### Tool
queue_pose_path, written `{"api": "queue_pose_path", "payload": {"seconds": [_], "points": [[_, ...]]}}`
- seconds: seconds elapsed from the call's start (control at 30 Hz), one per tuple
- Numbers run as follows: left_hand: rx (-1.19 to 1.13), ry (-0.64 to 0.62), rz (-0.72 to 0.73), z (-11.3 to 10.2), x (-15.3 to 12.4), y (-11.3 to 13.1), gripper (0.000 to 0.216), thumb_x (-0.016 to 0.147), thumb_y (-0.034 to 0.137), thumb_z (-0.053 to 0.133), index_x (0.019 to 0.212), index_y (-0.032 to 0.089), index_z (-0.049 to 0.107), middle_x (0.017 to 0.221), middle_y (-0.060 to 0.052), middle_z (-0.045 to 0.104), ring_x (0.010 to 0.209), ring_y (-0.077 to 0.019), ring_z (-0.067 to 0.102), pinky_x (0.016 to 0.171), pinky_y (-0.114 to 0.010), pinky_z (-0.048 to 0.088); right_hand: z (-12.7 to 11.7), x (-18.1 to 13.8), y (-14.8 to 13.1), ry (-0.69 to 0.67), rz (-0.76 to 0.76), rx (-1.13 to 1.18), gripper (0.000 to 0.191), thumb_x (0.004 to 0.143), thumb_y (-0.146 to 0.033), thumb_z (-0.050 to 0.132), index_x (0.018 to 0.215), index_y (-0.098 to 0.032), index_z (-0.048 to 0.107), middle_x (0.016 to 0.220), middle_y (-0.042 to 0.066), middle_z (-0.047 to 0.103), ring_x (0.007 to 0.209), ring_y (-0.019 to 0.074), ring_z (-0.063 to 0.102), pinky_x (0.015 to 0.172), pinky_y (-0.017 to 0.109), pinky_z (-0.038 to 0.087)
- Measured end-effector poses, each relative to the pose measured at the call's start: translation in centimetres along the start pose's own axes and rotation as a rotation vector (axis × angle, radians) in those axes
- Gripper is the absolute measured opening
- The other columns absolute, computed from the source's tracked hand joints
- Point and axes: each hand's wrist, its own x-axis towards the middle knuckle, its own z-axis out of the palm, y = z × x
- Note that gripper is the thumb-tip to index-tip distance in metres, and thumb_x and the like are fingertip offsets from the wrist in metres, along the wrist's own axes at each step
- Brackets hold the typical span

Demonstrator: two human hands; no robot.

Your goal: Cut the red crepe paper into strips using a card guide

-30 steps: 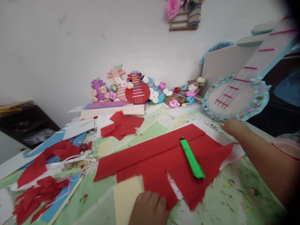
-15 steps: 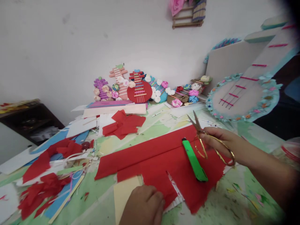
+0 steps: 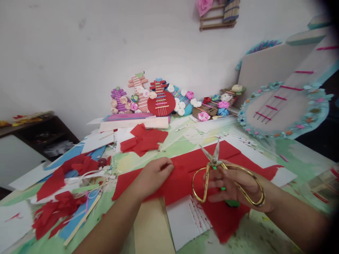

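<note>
My left hand [image 3: 155, 176] is closed, its thumb and fingers pinched on a piece of red paper [image 3: 181, 176] that hangs blurred over the large red sheet [image 3: 222, 151]. In my right hand [image 3: 238, 187] are scissors with gold handles [image 3: 214, 161], their blades spread and pointing away from me. The fingers pass through the handle loops. Under that hand, a green utility knife [image 3: 233, 203] lies on the red paper, mostly hidden. A white card [image 3: 182, 220] with red-stained slits is bare below, beside a cream card [image 3: 150, 225].
Red scraps [image 3: 57, 211] and a blue sheet [image 3: 72, 229] lie at the left. Cut red paper [image 3: 143, 139] sits farther back. Decorated paper instruments [image 3: 160, 102] line the wall, and a large pale one [image 3: 278, 109] leans at the right, near a clear container [image 3: 321, 187].
My left hand has moved up and away from me, lifting a piece of red paper off the white card. My right hand has come left and down, and the scissors' blades have spread wider.
</note>
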Motion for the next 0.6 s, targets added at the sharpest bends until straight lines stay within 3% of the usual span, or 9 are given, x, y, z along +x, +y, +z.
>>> {"api": "queue_pose_path", "payload": {"seconds": [0.13,0.27,0.37,0.47,0.6], "points": [[-0.044,0.039,-0.044,-0.5,2.4,-1.4,0.022,0.077,0.037,0.042,0.069,0.019,0.052,0.068,0.002,0.055,0.064,-0.0153,0.051,0.055,-0.023,0.037,-0.2,0.3,0.5,0.116,-0.196,0.037,0.016,0.073,-0.028,0.057,0.087,-0.022,0.053,0.100,0.005,0.058,0.094,0.0226,0.055,0.083,0.042,0.041],[-0.075,0.071,-0.076,-0.9,3.7,-2.7,0.025,0.075,0.041,0.042,0.072,0.018,0.053,0.068,0.002,0.054,0.063,-0.0154,0.051,0.054,-0.023,0.037,-0.8,-0.3,-0.3,0.202,-0.260,-0.159,0.022,0.067,-0.039,0.060,0.080,-0.023,0.051,0.081,0.003,0.061,0.072,0.0202,0.058,0.063,0.036,0.046],[-0.083,0.096,-0.102,-0.9,4.6,-3.8,0.026,0.073,0.042,0.043,0.071,0.018,0.052,0.066,0.002,0.053,0.062,-0.0156,0.051,0.054,-0.024,0.037,-1.5,-0.8,-0.8,0.270,-0.284,-0.483,0.025,0.067,-0.041,0.059,0.074,-0.023,0.042,0.065,-0.001,0.053,0.057,0.0149,0.051,0.049,0.028,0.041],[-0.079,0.086,-0.113,-0.5,5.3,-4.8,0.026,0.072,0.042,0.044,0.069,0.018,0.053,0.067,0.001,0.054,0.063,-0.0165,0.052,0.054,-0.024,0.037,-1.9,-1.2,-0.7,0.363,-0.288,-0.920,0.032,0.067,-0.037,0.060,0.070,-0.023,0.031,0.064,-0.004,0.045,0.055,0.0118,0.043,0.049,0.026,0.038],[-0.067,0.067,-0.102,0.4,5.8,-5.3,0.025,0.071,0.041,0.045,0.067,0.018,0.054,0.068,0.001,0.056,0.065,-0.0173,0.053,0.054,-0.024,0.038,-1.3,-1.4,-0.5,0.481,-0.062,-1.492,0.040,0.056,-0.042,0.066,0.079,-0.022,0.040,0.074,0.000,0.050,0.064,0.0158,0.047,0.054,0.027,0.038]]}}
